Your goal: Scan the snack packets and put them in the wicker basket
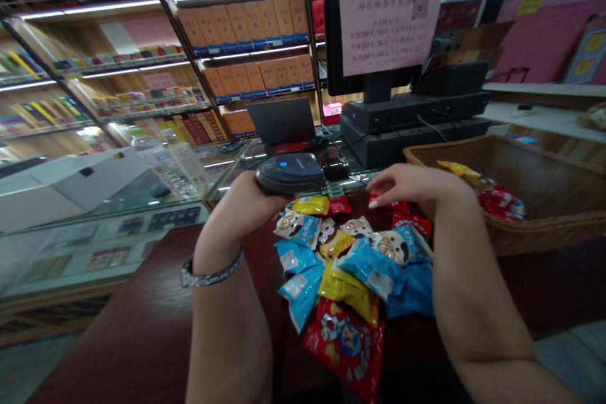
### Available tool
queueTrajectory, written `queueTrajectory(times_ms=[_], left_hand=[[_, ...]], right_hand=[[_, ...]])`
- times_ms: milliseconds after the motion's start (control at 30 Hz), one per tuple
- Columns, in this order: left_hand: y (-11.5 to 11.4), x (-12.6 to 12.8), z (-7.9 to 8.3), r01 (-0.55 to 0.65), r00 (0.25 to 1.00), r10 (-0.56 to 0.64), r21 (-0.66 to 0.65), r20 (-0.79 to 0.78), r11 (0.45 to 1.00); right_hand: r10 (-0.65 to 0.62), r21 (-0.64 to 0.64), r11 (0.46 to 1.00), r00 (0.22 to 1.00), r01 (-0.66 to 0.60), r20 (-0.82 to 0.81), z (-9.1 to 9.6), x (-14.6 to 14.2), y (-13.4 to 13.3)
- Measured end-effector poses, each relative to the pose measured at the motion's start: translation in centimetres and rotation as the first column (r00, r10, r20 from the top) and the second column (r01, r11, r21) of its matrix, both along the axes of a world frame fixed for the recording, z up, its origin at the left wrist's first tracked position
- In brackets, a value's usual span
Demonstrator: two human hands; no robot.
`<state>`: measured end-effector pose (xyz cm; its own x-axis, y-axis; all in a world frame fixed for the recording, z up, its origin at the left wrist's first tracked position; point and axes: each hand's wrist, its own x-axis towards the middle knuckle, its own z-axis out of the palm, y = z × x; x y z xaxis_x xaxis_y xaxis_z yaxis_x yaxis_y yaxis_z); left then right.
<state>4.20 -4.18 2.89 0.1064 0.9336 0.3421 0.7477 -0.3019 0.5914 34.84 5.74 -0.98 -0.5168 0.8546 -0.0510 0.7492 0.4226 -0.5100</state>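
Snack packets [374,268] heaped on dark worktop [142,303], scanner [296,178] in left hand [243,202].
Big red packet [348,347] nearest, blue and yellow ones behind; left grip wrapped around scanner, above heap's far left; right hand [409,182] bent over small red packet [400,206], can't tell if grasping; wicker basket [544,230] beside it; laptop [281,121] and monitor [334,44] beyond, stocked shelves [310,19] at back.

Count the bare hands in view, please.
2: the left hand grips a dark scanner; the right hand is by a red packet, near the wicker basket, contact unclear. No others show.
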Motion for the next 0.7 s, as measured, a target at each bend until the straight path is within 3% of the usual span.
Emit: queueTrajectory(times_ms=[33, 67, 133, 200, 300, 400, 533, 700], left_hand=[[0.0, 0.0, 0.0, -0.002, 1.000, 0.002, 0.000, 0.001, 1.000], [-0.1, 0.0, 0.0, -0.007, 1.000, 0.007, -0.001, 0.001, 1.000], [-0.2, 0.0, 0.1, -0.012, 1.000, 0.012, 0.004, 0.000, 1.000], [-0.2, -0.1, 0.1, -0.014, 1.000, 0.014, 0.017, 0.006, 1.000], [-0.2, -0.5, 0.1, -0.030, 0.999, 0.029, 0.028, 0.017, 0.999], [-0.2, -0.8, 0.1, -0.042, 0.999, 0.041, 0.018, 0.021, 0.999], [-0.3, -1.0, 0.1, -0.064, 0.997, 0.064, 0.000, 0.036, 0.998], [-0.5, -1.3, 0.0, -0.078, 0.995, 0.077, 0.008, 0.059, 0.997]], right_hand=[[0.073, -0.118, 0.991, 0.988, -0.057, 0.135, -0.4, -1.6, 0.3], [0.090, -0.209, 0.977, 0.963, -0.035, 0.256, -0.9, -3.1, 0.6], [0.093, -0.288, 0.957, 0.904, 0.035, 0.416, -2.0, -6.0, 1.0], [0.163, -0.353, 0.935, 0.858, 0.023, 0.487, -3.1, -8.4, 1.0], [0.288, -0.430, 0.902, 0.802, -0.044, 0.523, -4.4, -10.7, 0.8], [0.330, -0.479, 0.877, 0.783, -0.046, 0.528, -5.5, -11.8, 0.8], [0.368, -0.541, 0.841, 0.758, -0.024, 0.538, -6.8, -12.2, 1.5], [0.445, -0.542, 0.830, 0.747, -0.136, 0.494, -7.1, -11.9, 1.9]])
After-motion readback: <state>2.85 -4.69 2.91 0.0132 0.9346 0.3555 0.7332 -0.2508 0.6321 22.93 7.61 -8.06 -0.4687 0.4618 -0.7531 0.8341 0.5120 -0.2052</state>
